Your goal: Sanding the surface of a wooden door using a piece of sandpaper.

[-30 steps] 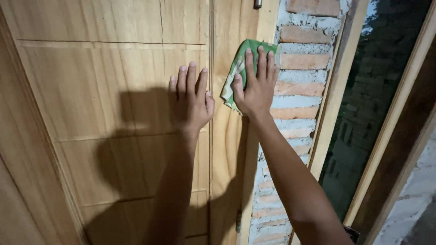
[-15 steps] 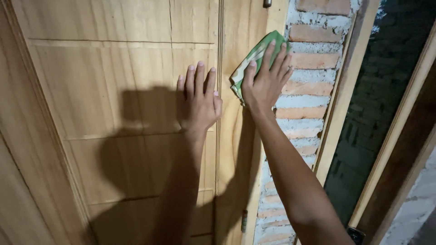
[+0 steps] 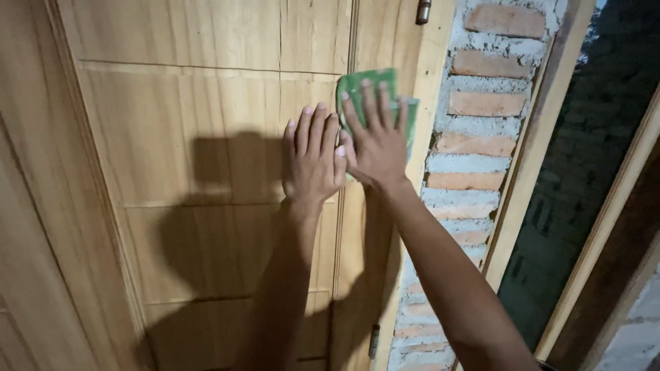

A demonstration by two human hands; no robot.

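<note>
Two bare forearms, no sleeves in view. Left hand point(image 3: 313, 163), right hand point(image 3: 373, 144): no rings, watch, gloves or bands. Fingernails short, unpainted. Rest of body out of frame.

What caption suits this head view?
Right hand presses a green cloth on a wooden door; left hand lies flat beside it.
</note>
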